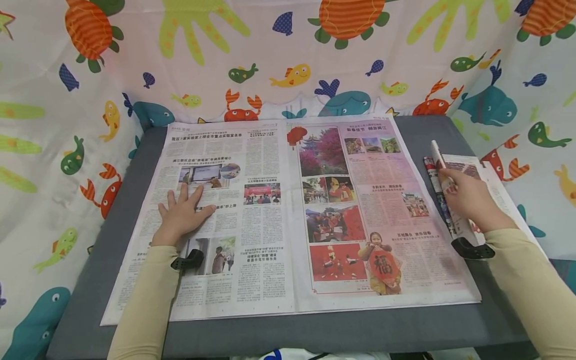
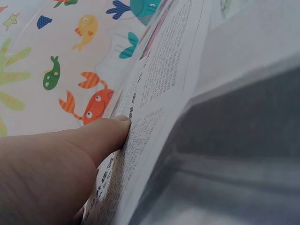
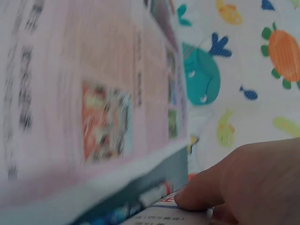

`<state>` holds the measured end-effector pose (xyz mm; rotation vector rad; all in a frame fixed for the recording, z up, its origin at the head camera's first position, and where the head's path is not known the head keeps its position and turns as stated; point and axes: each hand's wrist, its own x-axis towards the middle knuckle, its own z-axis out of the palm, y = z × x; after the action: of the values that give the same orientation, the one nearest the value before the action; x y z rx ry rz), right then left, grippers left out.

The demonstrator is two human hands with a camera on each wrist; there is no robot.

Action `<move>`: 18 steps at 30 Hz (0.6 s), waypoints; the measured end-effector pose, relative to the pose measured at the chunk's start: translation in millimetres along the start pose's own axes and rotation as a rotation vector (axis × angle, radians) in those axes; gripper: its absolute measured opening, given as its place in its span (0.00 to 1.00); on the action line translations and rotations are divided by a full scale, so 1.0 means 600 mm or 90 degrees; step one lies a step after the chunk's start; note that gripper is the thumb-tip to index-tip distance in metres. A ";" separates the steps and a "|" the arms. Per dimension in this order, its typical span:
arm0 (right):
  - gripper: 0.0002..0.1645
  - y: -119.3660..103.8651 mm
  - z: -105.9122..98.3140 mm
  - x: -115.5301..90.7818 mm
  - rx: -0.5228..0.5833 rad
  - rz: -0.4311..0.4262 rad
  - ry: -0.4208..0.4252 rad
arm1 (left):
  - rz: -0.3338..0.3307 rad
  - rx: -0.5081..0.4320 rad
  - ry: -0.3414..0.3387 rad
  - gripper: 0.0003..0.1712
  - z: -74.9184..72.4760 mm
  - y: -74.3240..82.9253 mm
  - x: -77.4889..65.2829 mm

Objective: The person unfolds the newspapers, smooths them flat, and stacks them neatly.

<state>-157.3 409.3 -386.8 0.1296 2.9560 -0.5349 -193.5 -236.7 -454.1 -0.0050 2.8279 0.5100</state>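
Note:
A newspaper (image 1: pixel 265 280) lies spread open, its left page mostly text and its right page pink with colour photos. My left hand (image 1: pixel 182 215) rests on the left page with its fingers spread; the left wrist view shows the thumb (image 2: pixel 110 133) against the print. Beyond the right page, my right hand (image 1: pixel 468 197) grips a white paper roll (image 1: pixel 437 152) with its fingers curled. In the right wrist view the thumb (image 3: pixel 201 190) presses on printed white paper (image 3: pixel 161 213). A second, colourful paper roll (image 1: pixel 435 187) lies between that hand and the newspaper.
More printed paper (image 1: pixel 499 192) lies under and to the right of my right hand. Everything sits on a grey table (image 1: pixel 360 332). A white cloth (image 1: pixel 288 45) with printed sea animals stands behind and at both sides. Each wrist wears a black band (image 1: pixel 188 260).

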 end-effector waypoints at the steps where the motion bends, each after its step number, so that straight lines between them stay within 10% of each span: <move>1: 0.40 -0.010 -0.002 0.000 0.014 0.000 -0.005 | 0.000 -0.001 0.000 0.52 0.000 0.000 0.000; 18: 0.38 -0.327 0.020 0.023 0.499 -0.086 -0.074 | 0.003 -0.003 0.006 0.51 0.003 0.001 0.002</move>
<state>-190.5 223.0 -332.5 -0.0265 2.4801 -1.6201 -194.2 -235.4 -455.9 -0.0006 2.8367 0.5193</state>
